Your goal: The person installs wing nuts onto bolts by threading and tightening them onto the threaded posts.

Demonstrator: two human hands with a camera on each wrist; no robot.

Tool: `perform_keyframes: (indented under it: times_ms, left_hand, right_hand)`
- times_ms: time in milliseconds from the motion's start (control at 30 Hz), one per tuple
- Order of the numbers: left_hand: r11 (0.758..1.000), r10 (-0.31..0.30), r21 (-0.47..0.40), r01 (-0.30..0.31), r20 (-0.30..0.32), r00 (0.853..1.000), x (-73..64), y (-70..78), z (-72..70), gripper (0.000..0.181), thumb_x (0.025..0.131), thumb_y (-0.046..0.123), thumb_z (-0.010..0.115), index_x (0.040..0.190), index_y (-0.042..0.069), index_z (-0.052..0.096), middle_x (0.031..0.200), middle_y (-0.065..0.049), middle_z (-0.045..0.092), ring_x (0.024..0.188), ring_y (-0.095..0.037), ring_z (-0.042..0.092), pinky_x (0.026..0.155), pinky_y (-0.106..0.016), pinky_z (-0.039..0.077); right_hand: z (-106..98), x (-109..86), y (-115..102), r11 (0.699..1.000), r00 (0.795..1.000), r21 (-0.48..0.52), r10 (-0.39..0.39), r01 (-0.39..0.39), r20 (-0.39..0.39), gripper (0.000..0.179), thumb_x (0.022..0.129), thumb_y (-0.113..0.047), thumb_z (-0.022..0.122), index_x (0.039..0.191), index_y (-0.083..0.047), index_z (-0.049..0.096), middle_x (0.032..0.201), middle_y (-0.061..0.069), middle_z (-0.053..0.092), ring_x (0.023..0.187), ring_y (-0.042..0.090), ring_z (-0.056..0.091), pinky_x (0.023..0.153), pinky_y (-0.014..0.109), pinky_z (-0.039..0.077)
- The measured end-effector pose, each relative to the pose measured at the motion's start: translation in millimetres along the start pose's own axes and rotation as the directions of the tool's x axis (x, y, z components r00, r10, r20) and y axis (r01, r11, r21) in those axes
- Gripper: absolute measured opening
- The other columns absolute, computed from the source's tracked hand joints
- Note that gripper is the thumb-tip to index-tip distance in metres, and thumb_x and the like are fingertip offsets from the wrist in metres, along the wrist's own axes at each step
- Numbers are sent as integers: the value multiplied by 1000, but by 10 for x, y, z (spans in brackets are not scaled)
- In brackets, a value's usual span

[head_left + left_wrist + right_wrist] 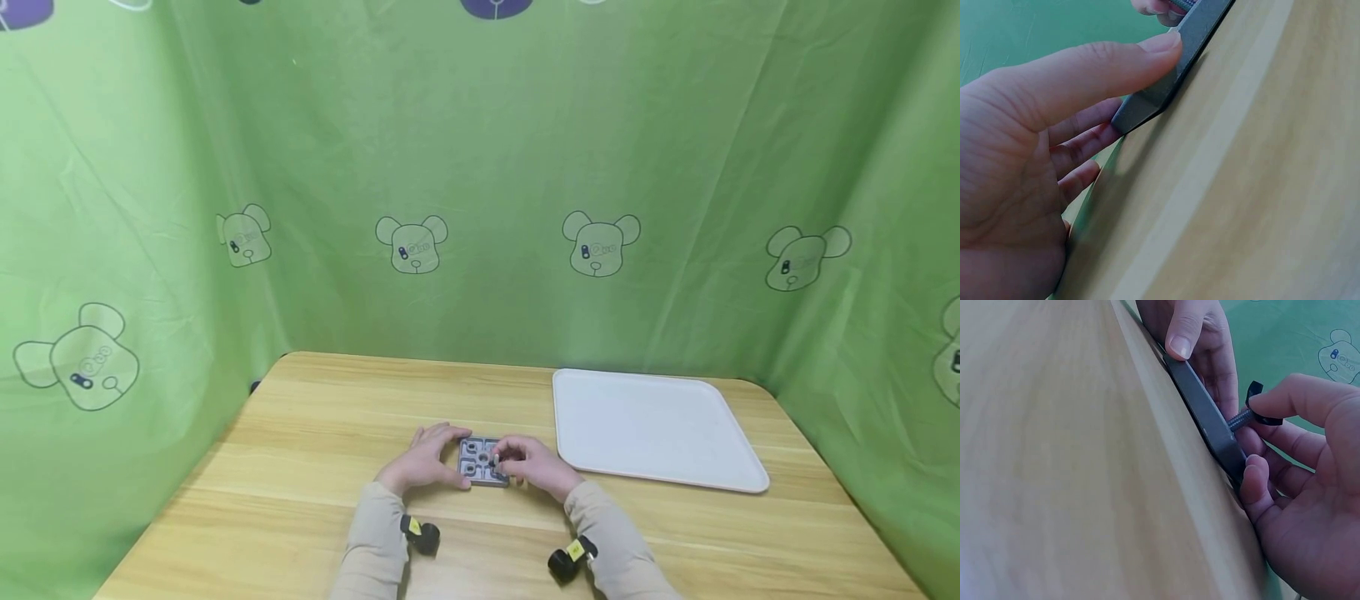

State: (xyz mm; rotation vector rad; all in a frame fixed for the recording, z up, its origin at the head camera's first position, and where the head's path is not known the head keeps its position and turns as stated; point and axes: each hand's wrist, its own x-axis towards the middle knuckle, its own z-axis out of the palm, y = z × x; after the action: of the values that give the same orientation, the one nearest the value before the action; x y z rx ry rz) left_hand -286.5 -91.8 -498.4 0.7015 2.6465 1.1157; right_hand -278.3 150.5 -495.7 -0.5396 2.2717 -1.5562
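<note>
A square grey plate (pixel 483 481) with recessed slots lies flat on the wooden table. My left hand (pixel 422 460) grips its left side, the thumb on the near edge and the fingers at the far edge; the left wrist view shows the thumb (pixel 1147 59) against the dark side of the plate (pixel 1166 81). Out of the plate's right part stands a black wing screw (pixel 1241 419) with a threaded shank. My right hand (pixel 536 467) holds its wings between curled fingers, while the thumb (pixel 1254 484) rests by the plate's edge.
To the right of the hands, a white tray (pixel 652 425) lies on the table (pixel 315 433). Green curtains (pixel 510 150) with bear prints hang behind and on both sides. Each wrist wears a black camera (pixel 426 537).
</note>
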Motion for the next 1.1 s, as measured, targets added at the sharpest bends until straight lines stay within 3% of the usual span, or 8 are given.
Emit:
perform_keyframes:
  times_ms: [467,700,933,1100]
  left_hand:
    - [1000,-1,4,1,2,1000,9,-16,-4,88,65,38,84,142,16,48,152,-11,43,147,-36,25,122,-62,1]
    - [1000,-1,1,1,2,1000,8,-28,5,88,65,37,85,142,15,47,152,-13,42,147,-37,24,122,-62,1]
    - [1000,4,5,-4,0,1000,16,-34,11,88,65,38,85,142,14,47,151,-13,43,147,-37,25,121,-63,1]
    - [1000,6,4,-6,-3,1000,13,-28,6,88,65,38,85,141,13,48,151,-13,43,147,-38,26,121,-63,2]
  right_hand:
    - [3,17,24,1000,1000,-18,14,-14,-14,26,84,-17,71,100,0,61,85,2,56,73,13,50,55,20,46]
    - [8,29,26,999,999,-23,31,-31,-31,21,86,-14,58,102,-1,62,97,7,61,72,14,53,57,21,48]
    - [-10,6,-11,998,997,32,60,-58,-45,28,94,-17,50,107,3,62,83,3,54,69,13,49,60,21,46]
    - [-12,8,-17,998,998,42,54,-52,-43,31,99,-23,49,109,3,62,86,2,54,71,14,49,61,22,46]
